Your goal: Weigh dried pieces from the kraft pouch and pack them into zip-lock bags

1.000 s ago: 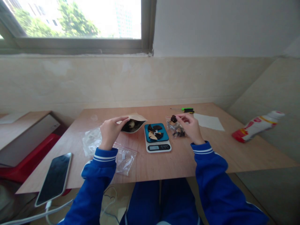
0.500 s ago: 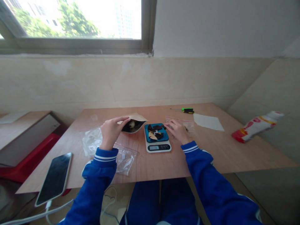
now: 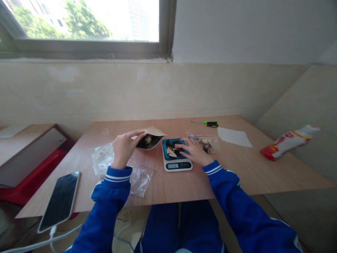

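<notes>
A small white kitchen scale (image 3: pixel 176 164) with a blue top carries dark and tan dried pieces (image 3: pixel 172 149). My right hand (image 3: pixel 194 152) reaches over its right side, fingers curled on the pieces. My left hand (image 3: pixel 123 147) holds the mouth of a brown paper pouch (image 3: pixel 152 137) that lies open on the wooden table (image 3: pixel 237 168), with dark pieces showing inside. A clear zip bag (image 3: pixel 206 142) with more dark pieces lies just right of the scale.
Crumpled clear bags (image 3: pixel 104 158) lie by my left wrist. A phone (image 3: pixel 60 200) on a cable rests at the table's left front corner. A green screwdriver (image 3: pixel 209 123) and white paper (image 3: pixel 233 136) lie at the back right. A red-and-white bottle (image 3: pixel 288 140) lies off to the right.
My right hand left the clear zip bag with a dark piece and moved left onto the scale's platform. The left hand has stayed on the pouch.
</notes>
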Motion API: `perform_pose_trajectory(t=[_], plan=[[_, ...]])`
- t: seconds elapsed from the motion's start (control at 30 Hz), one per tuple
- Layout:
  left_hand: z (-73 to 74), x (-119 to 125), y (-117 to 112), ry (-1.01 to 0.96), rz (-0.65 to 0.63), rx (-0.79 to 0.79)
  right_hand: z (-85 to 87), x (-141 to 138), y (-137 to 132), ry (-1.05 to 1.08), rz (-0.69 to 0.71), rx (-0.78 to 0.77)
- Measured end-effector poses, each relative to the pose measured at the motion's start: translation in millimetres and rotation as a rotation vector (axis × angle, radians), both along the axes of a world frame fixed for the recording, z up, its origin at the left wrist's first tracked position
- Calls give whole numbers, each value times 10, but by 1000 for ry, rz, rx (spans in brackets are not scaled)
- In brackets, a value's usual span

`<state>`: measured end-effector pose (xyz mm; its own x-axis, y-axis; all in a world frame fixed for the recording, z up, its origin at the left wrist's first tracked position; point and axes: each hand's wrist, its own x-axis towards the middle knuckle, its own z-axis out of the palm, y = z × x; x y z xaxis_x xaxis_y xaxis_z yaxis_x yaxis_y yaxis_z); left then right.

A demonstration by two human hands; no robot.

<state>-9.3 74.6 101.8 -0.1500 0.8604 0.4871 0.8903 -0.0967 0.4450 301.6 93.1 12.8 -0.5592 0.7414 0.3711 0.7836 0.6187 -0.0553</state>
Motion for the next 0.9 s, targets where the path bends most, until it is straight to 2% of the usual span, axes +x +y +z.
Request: perform_pose_trajectory(t=[0.27,0.53,0.63,0.73,0.8,0.9], plan=[[0,-19,-7,2,-6,-4,16,-9,-47,-11,48,-42],[1,-7,0,2,-3,-7,-62,25,18,-93,93,112],[2,-10,-1,1,-1,-9,-107,78,42,7,111,126],[-1,-15,-4,-3,-4,-11,-80,97,17,158,93,112],[-4,-17,-5,-5,-4,-10,4,76,-40,312,76,96],[-8,-19,-5,-7,-2,-5,223,22,-165,609,14,102]])
